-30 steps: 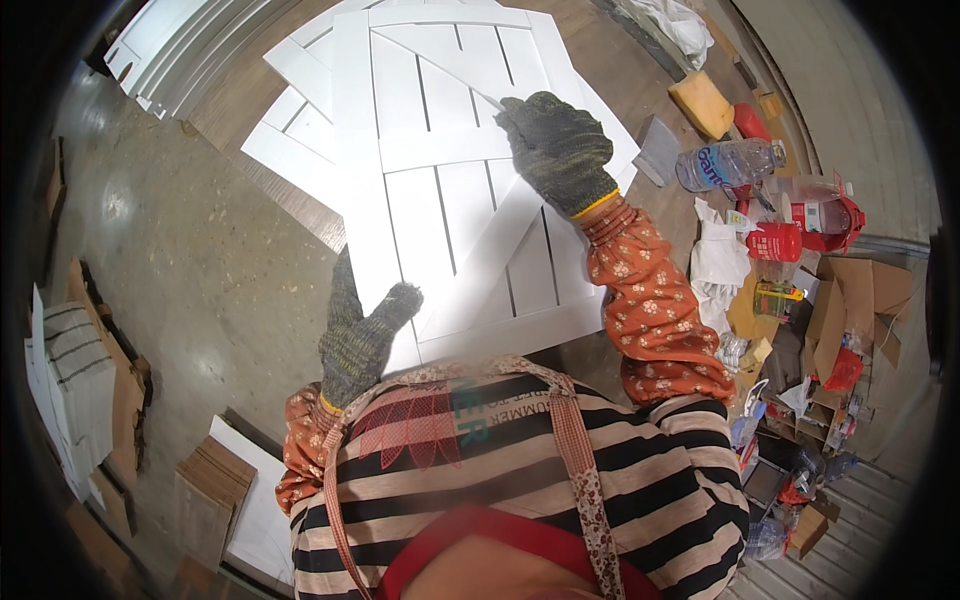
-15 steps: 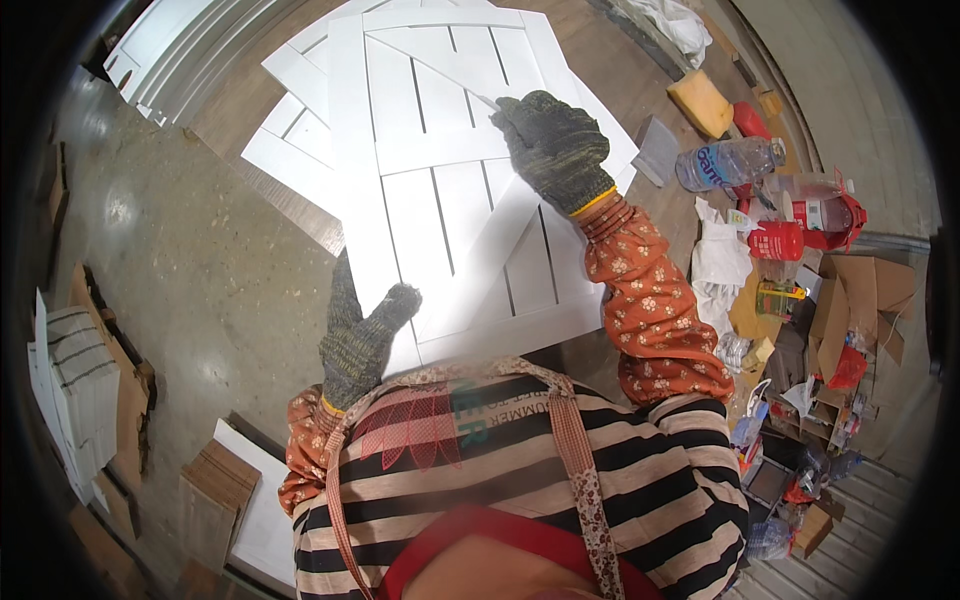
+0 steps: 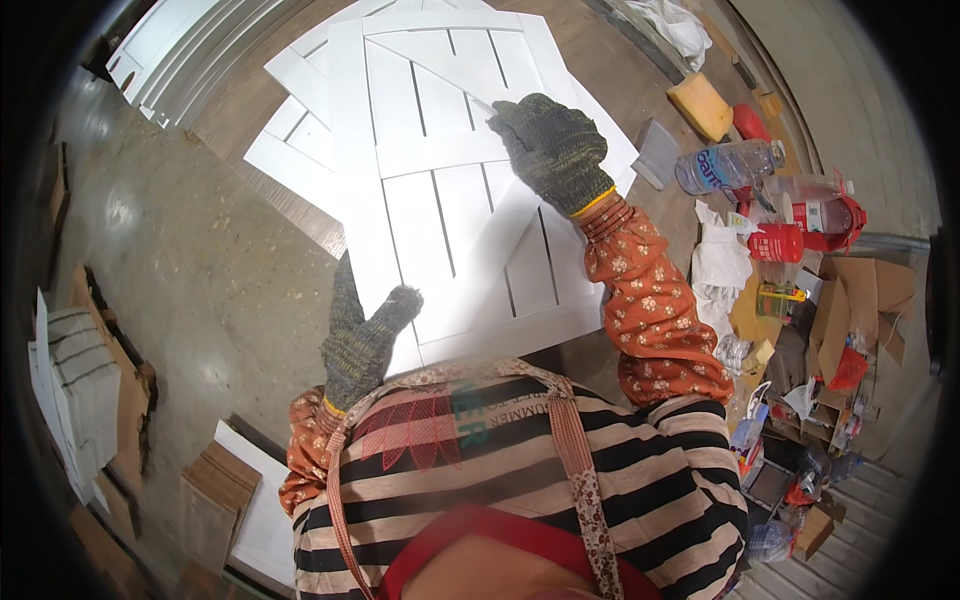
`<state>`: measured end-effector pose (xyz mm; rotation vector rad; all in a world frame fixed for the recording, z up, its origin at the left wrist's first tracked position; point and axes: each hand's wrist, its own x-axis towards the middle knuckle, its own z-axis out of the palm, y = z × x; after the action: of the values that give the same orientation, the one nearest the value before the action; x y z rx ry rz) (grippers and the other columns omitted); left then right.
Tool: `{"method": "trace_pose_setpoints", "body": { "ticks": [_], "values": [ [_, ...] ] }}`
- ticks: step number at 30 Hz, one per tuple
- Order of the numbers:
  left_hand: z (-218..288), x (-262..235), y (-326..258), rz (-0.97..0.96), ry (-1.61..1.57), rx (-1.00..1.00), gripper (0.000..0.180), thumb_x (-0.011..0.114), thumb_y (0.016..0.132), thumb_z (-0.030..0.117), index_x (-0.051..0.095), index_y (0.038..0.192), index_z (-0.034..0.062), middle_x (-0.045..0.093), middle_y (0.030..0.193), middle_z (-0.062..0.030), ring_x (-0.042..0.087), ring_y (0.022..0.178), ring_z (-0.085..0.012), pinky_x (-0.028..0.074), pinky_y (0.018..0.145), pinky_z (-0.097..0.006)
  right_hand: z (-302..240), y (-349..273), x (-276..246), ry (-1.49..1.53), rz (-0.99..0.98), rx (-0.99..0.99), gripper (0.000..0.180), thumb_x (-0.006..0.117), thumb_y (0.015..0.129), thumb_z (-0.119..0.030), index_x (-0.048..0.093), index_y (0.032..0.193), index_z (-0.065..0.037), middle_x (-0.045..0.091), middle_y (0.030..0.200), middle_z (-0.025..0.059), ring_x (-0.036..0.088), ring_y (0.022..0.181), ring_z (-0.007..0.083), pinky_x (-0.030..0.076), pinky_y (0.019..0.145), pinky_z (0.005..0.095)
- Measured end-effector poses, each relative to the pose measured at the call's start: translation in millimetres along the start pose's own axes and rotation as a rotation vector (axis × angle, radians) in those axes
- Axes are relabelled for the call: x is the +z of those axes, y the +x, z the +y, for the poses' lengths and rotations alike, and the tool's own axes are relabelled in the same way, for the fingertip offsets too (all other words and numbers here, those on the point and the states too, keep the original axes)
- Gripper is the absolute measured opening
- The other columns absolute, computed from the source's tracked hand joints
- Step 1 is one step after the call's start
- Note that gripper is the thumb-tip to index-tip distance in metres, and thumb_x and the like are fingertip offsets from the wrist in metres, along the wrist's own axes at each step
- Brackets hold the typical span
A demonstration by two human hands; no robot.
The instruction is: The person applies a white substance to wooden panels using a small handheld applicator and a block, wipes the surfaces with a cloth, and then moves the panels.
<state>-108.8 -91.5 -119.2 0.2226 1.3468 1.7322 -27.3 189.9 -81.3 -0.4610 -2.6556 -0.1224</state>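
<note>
A white grooved panel (image 3: pixel 410 200) with a diagonal bar lies in front of me, its near edge close to my body. My left hand (image 3: pixel 362 335), in a dark grey-green knit glove, grips its near left edge. The thumb rests on top, and the other fingers are partly hidden behind the edge. On the panel's right half, my right hand (image 3: pixel 553 150) is closed in a matching glove, its fingertips pressed together beside the diagonal bar. Anything inside those fingers is hidden. Similar white panels (image 3: pixel 290 150) lie beneath at the far left.
Along the table's (image 3: pixel 650 100) right side are a yellow sponge (image 3: pixel 702 106), a grey block (image 3: pixel 656 153), a plastic bottle (image 3: pixel 725 166), a red container (image 3: pixel 776 242) and white cloth (image 3: pixel 720 255). Cardboard boxes (image 3: pixel 850 300) stand farther right. Stacked boards (image 3: pixel 80 380) are on the left floor.
</note>
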Motion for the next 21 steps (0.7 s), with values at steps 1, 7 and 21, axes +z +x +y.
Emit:
{"method": "trace_pose_setpoints", "body": {
  "ticks": [1, 7, 21],
  "values": [
    [1.7, 1.7, -1.2, 0.006, 0.003, -0.008, 0.077, 0.07, 0.077, -0.008, 0.029, 0.142, 0.0016, 0.052, 0.12, -0.0143, 0.06, 0.096, -0.0173, 0.053, 0.088, -0.03, 1.3, -0.9, 2.4, -0.009, 0.009, -0.007, 0.017, 0.062, 0.087, -0.026, 0.066, 0.096, -0.012, 0.061, 0.077, 0.0078, 0.061, 0.065, 0.0262, 0.049, 0.057, 0.0381],
    [4.3, 6.5, -2.6, 0.03, 0.081, -0.009, 0.074, 0.07, 0.078, -0.007, 0.031, 0.141, 0.0013, 0.052, 0.118, -0.0134, 0.059, 0.096, -0.0166, 0.054, 0.087, -0.03, -4.6, 1.4, -1.9, 0.03, -0.069, 0.017, 0.016, 0.066, 0.085, -0.023, 0.066, 0.096, -0.011, 0.062, 0.078, 0.008, 0.06, 0.064, 0.0254, 0.049, 0.057, 0.0368],
    [-4.9, -14.5, 7.3, -0.043, -0.08, 0.052, 0.068, 0.067, 0.081, -0.003, 0.034, 0.14, 0.0022, 0.058, 0.112, -0.0152, 0.062, 0.098, -0.0214, 0.055, 0.089, -0.034, 22.2, -46.1, -63.8, 0.238, 0.262, 0.008, 0.015, 0.065, 0.083, -0.007, 0.071, 0.097, -0.003, 0.07, 0.093, 0.0097, 0.065, 0.084, 0.0213, 0.051, 0.075, 0.0315]
  ]
}}
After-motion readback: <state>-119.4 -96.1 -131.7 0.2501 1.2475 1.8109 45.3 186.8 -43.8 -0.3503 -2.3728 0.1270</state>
